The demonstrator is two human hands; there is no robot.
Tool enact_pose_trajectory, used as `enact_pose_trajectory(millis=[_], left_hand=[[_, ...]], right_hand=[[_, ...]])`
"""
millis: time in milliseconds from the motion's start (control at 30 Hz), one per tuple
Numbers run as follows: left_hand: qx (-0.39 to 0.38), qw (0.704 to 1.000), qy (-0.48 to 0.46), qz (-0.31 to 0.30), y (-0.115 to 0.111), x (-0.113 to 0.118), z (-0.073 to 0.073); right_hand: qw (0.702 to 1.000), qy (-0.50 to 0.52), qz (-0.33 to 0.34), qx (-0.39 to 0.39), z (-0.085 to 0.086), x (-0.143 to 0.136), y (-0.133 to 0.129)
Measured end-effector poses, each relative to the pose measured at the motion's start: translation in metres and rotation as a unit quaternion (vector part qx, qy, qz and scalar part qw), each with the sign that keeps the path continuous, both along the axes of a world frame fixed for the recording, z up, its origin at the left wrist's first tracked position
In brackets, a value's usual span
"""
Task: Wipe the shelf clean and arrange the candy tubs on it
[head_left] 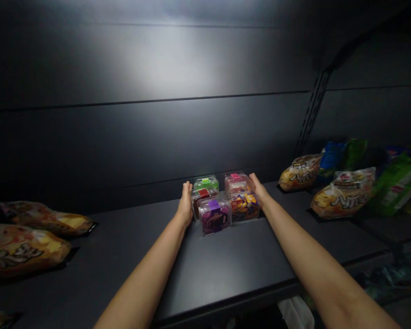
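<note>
Nearest us on the shelf [222, 278], the purple-labelled box [215, 217] sits forward of its neighbours, between our hands but closer to the left. Just beyond it and to its right, the orange-and-purple box [244, 208] lies closer to our right hand [259, 191]. Our left hand [185, 208] stands flat along the cluster's left side, its fingers extended; the right flanks the opposite side the same way, and neither pinches anything. Whether both palms press the plastic, we cannot tell. Behind, the dark-red box [199, 197], green box [206, 183] and pink box [234, 178] carry the cluster away from us, its two columns running back between our palms toward the back panel [150, 146].
</note>
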State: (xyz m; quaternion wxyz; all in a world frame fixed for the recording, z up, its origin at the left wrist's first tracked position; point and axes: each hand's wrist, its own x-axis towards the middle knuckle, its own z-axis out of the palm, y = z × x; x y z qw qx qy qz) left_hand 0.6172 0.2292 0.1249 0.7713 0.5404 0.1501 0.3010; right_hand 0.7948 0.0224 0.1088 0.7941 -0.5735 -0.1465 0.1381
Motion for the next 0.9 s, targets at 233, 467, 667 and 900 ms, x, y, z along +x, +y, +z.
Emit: enact_pose_trajectory(millis=[233, 467, 667, 900], left_hand=[[-0.099, 0.995, -0.016, -0.023, -0.018, 0.001, -0.007], [-0.142, 0.988, -0.052, -0.016, -0.054, -0.112, -0.007], [-0.152, 0.987, -0.023, 0.041, -0.109, -0.261, 0.006], [-0.193, 0.977, 0.039, 0.076, -0.162, -0.402, -0.044]], right_hand=[[0.955, 0.152, 0.248, 0.052, 0.004, -0.042, 0.010], [0.953, 0.189, 0.218, 0.094, 0.010, -0.159, -0.034], [0.961, 0.161, 0.186, 0.124, 0.021, -0.301, -0.069], [0.967, 0.172, 0.182, 0.045, -0.023, -0.427, -0.108]])
